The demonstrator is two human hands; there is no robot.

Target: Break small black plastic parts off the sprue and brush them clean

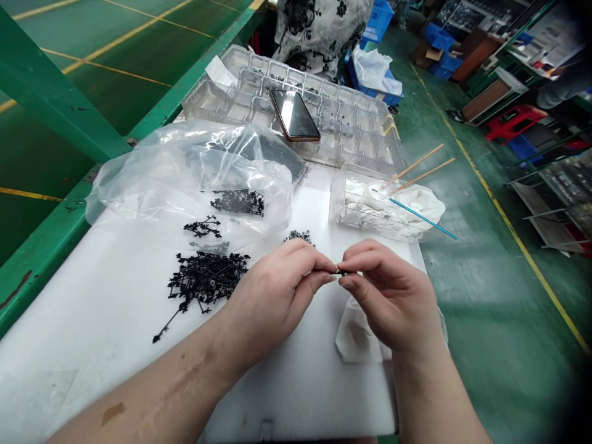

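Note:
My left hand (277,290) and my right hand (393,296) meet above the white work surface (92,320), fingertips pinched together on a tiny black plastic part (342,272). Most of the part is hidden by my fingers. A pile of black plastic sprues (206,280) lies just left of my left hand. Two smaller sprue clusters (203,228) and a small heap of tiny black pieces (300,235) lie farther back.
A clear plastic bag (185,172) holds more black sprues. Behind it are clear compartment trays (351,123) with a phone (295,115) on top. A clear box with white cloth and sticks (388,206) stands at right. A green frame beam (55,92) runs along the left.

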